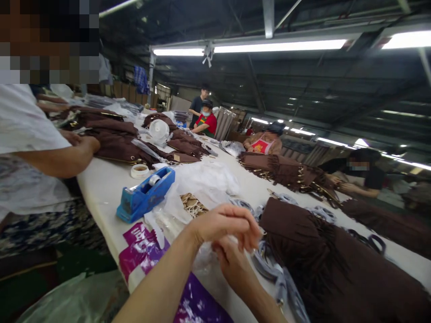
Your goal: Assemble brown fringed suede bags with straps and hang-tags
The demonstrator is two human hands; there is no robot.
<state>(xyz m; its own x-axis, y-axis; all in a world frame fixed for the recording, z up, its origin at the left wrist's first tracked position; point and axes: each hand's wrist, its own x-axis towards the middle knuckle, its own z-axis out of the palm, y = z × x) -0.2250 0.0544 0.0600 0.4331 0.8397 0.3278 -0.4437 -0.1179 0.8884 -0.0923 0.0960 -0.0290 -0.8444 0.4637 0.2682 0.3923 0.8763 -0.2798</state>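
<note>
Lettering (pixel 138 237), white, which I can't make out, marks the purple bag (pixel 200 298) at near left. The left hand (pixel 227 224) arches over the partly hidden right hand (pixel 232 260), fingers loosely curled; whether either grips anything, I can't tell. Grey straps (pixel 280 279) lie just to their right, beside brown fringed cloth (pixel 296 237).

On the counter (pixel 97 179), a tape dispenser (pixel 145 195) is sitting left of centre — a fan (pixel 159 129) standing behind it, a plastic bag (pixel 148 249) lying before it — while folded cloth (pixel 336 260) is filling the lower right.
</note>
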